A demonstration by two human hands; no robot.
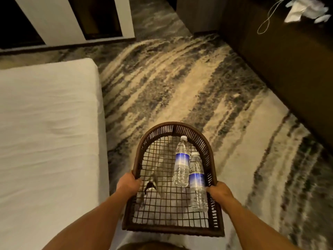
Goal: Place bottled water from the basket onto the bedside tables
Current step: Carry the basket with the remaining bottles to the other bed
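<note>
Presently, one bed (48,134) at left, no bedside table in view; delivery judged not yet begun. One wicker basket (207,147), carried over patterned carpet (180,83), left hand (128,184) and right hand (220,193) each clasped round a side rim. Two water bottles (182,165) lie inside, touching, toward the right.

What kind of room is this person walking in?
Probably a hotel bedroom. There is a white bed on the left, patterned carpet on the floor, and both hands carry a basket holding two water bottles.
</note>
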